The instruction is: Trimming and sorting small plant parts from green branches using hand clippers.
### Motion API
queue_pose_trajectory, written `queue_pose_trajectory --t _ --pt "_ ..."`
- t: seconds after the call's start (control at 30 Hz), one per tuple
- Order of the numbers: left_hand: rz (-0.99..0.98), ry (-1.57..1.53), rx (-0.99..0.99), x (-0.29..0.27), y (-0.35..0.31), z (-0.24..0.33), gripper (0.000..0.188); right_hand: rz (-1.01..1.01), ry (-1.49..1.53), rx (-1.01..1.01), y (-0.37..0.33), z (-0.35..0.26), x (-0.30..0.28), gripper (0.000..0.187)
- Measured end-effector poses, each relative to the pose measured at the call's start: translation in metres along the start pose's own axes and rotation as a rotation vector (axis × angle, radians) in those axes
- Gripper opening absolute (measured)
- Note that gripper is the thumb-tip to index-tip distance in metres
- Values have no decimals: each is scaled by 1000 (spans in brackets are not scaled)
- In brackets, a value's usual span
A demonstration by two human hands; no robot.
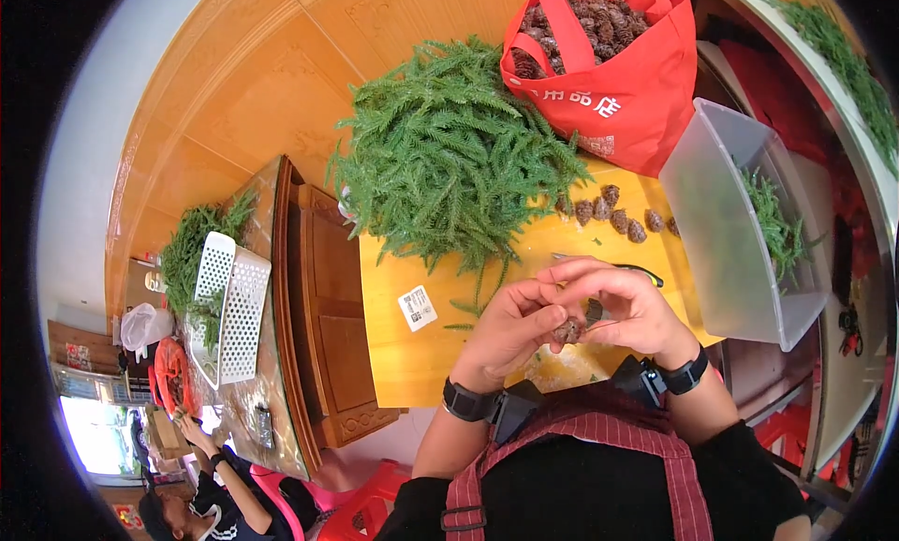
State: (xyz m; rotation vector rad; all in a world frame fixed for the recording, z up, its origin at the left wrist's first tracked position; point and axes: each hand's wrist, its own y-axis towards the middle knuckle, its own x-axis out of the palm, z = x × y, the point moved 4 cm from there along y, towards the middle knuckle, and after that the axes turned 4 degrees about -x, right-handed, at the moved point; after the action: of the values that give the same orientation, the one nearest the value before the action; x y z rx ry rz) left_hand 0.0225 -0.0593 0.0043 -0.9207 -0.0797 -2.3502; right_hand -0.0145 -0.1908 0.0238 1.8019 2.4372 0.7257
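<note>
A small brown pine cone (567,332) is pinched in my left hand (510,327), low over the near part of the yellow table. My right hand (632,307) meets it from the other side, thumb against the cone and fingertips close to the left fingers. Within the right hand's curl shows a small dark green piece (595,309), partly hidden; its kind is unclear. Just beyond the hands lies a tool with a black handle (648,275), mostly covered by my fingers. Several loose pine cones (619,221) rest farther back.
A large heap of green artificial pine sprigs (449,157) covers the far left of the table (393,354). Behind stands a red bag (646,91) full of cones. At right is a clear plastic bin (721,213); at left, a white basket (245,307) and another person (220,494).
</note>
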Motion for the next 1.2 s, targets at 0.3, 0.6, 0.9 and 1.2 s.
queue_pose_trajectory --t 0.3,0.6,0.9,1.2 --pt "-48 -71 -17 -4 1 -4 14 92 63 -61 -3 4 -4 40" --pt "15 -44 25 0 0 0 14 163 -51 -38 -3 -6 -5 41" --pt "21 -63 26 8 1 -2 11 252 119 19 -10 -4 -10 24" --pt "153 28 14 5 1 -10 6 453 71 -17 -5 -4 -9 7"
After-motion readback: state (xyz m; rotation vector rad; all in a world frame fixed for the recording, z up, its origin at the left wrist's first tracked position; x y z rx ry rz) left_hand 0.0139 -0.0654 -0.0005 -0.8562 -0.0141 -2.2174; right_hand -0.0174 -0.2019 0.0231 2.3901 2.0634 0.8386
